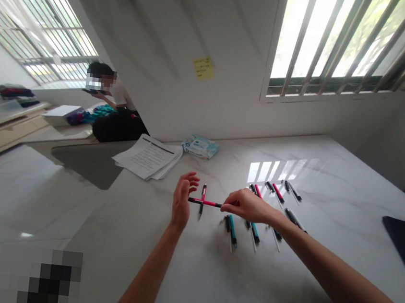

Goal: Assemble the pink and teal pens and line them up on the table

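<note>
Between my hands, a red and black pen is held level, its right end pinched in the fingers of my right hand. My left hand is at the pen's other end, palm turned inward and fingers apart, curving slightly. Below the held pen, a second red and black pen lies on the white marbled table. Right of and beneath my right hand are several groups of pen parts: teal barrels, red barrels and grey ones, with dark pieces and thin white refills.
Printed papers and a light blue wipes packet lie at the table's back. A dark flat object is at the right edge. A yellow note sticks to the wall. Another person sits at the back left.
</note>
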A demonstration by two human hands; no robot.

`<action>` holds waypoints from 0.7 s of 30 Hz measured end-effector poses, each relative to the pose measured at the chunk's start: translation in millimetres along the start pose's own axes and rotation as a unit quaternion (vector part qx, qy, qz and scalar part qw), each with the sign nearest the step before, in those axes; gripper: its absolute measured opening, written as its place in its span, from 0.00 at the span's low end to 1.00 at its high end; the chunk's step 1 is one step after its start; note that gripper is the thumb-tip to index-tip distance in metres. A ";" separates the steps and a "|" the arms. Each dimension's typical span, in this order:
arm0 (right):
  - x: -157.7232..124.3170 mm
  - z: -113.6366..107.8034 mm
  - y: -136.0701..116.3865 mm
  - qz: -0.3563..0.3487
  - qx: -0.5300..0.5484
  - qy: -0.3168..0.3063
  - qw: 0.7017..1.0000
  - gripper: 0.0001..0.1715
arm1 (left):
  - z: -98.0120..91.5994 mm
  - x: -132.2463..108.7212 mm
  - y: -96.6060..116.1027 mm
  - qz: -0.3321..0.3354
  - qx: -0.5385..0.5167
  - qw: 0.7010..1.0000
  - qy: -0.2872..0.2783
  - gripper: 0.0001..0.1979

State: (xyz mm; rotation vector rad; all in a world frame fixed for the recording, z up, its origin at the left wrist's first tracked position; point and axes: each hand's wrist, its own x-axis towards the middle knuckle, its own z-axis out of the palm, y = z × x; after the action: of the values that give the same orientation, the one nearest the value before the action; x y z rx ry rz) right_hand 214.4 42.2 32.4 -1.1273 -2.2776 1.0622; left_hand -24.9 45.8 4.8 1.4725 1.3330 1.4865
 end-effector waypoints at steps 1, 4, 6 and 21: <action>1.0 0.4 1.5 0.013 -0.011 0.022 1.000 0.20 | -3.8 3.1 -1.4 -0.002 0.019 1.000 -0.009 0.24; 5.2 2.2 8.7 0.068 -0.073 0.089 0.991 0.21 | -11.3 9.1 -8.9 -0.008 0.173 0.984 -0.030 0.16; 8.6 4.5 13.9 0.102 -0.119 0.112 0.981 0.23 | -12.8 9.5 -15.1 0.002 0.285 0.957 -0.059 0.10; 38.2 48.0 -7.9 0.152 -0.171 0.075 0.970 0.29 | -3.7 -2.3 -23.8 -0.006 0.395 0.905 -0.158 0.09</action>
State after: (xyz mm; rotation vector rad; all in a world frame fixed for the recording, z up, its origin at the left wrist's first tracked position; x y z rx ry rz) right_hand 157.7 47.5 8.1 -1.6777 -2.2681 0.6633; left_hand -32.9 49.4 -17.8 2.0699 1.8219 0.6357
